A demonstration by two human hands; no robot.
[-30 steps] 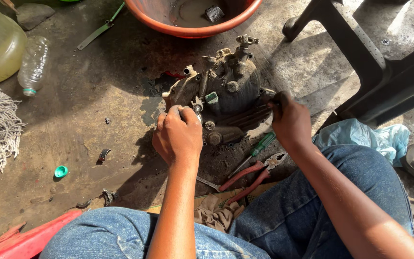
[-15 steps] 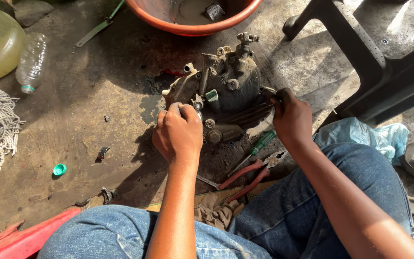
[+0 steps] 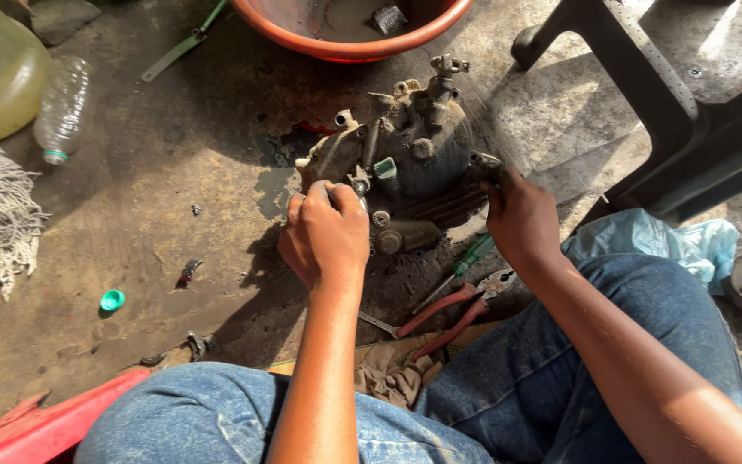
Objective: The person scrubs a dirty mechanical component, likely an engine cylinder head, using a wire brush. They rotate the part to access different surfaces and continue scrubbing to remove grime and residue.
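- Left hand (image 3: 326, 241) closed on a fitting of the greasy engine casing (image 3: 410, 163) on the floor; right hand (image 3: 521, 219) gripped its edge.
- Risk: oily metal could slip and pinch the fingers.
- Pliers (image 3: 457, 311) lay near the knee.

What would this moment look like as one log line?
left hand: gripping engine part | right hand: holding its right edge | pliers: on floor

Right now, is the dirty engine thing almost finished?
Not nearly. Done: pliers and a screwdriver lie out. In hand: the left hand grips a fitting on the greasy engine part; the right hand holds its edge. Left: it's still grimy, fittings on.
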